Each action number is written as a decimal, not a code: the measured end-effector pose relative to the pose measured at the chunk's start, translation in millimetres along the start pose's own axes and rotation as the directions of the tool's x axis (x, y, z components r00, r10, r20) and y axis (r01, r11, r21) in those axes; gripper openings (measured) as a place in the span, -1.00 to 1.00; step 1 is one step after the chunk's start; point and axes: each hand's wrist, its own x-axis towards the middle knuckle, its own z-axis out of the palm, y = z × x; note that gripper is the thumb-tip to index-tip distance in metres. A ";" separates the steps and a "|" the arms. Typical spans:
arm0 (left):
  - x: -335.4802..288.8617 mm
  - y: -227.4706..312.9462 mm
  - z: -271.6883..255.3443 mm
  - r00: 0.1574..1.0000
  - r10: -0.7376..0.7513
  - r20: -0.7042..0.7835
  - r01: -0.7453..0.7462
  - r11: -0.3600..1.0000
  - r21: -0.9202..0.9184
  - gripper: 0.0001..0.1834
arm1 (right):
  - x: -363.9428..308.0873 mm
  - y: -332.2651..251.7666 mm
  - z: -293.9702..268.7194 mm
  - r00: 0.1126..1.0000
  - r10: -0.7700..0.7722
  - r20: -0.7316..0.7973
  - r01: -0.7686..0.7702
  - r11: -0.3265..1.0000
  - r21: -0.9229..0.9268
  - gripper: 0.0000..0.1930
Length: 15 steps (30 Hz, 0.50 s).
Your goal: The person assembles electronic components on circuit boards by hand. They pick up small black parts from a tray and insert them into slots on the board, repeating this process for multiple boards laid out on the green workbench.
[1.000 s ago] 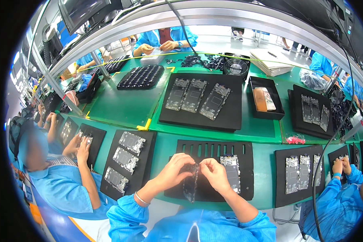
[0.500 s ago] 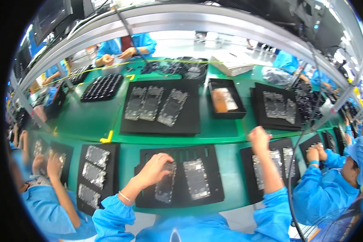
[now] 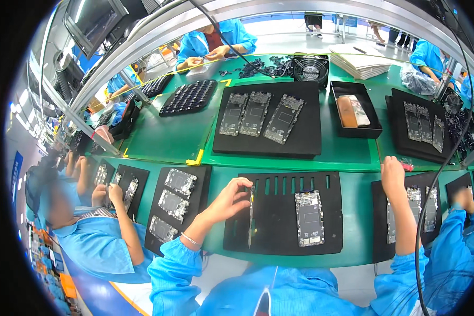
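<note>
Two bare hands are at work low in the frame, and they are far apart. The left hand (image 3: 227, 199), just left of centre, has its fingers pinched together on a thin grey phone frame (image 3: 251, 217) held on edge, so that only a narrow strip of it shows; its long axis runs nearly straight up and down the picture, from the fingertips at its upper end to its lower end near the front edge of the black slotted foam tray (image 3: 279, 231). That upright frame sits directly against the left hand, on its right side, over the left part of the tray. A second grey phone frame (image 3: 309, 217) lies flat, face up, on the same tray, just right of the held one and parallel to it, well apart from either hand; the left hand is the nearer of the two. The right hand (image 3: 393, 174) reaches out to the right of centre, toward a small red item (image 3: 406, 166) at the rim of the green bench (image 3: 353, 152), above a neighbouring black tray of frames (image 3: 413, 210). Whether its fingers are closed on anything I cannot tell. Another person's hand (image 3: 464, 199) works at the far right.
</note>
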 end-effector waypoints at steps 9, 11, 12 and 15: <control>0.7 -9.3 -5.5 0.997 -0.029 0.071 0.045 0.970 -0.239 -0.43 | -62.6 -169.4 -75.4 0.965 -0.260 -0.045 0.156 0.426 0.891 -0.90; 1.0 -8.9 -5.7 0.996 -0.043 0.078 0.064 0.955 -0.290 -0.42 | -67.7 -199.4 -79.8 0.948 -0.317 0.027 0.078 0.313 0.947 -0.92; 0.5 -10.4 -6.5 0.996 -0.041 0.076 0.062 0.953 -0.297 -0.42 | -68.3 -214.5 -79.2 0.943 -0.332 0.035 0.063 0.278 0.958 -0.90; -0.9 -15.1 -7.0 0.997 -0.034 0.069 0.054 0.948 -0.314 -0.41 | -66.2 -255.0 -76.0 0.954 -0.299 0.026 0.025 0.165 0.986 -0.87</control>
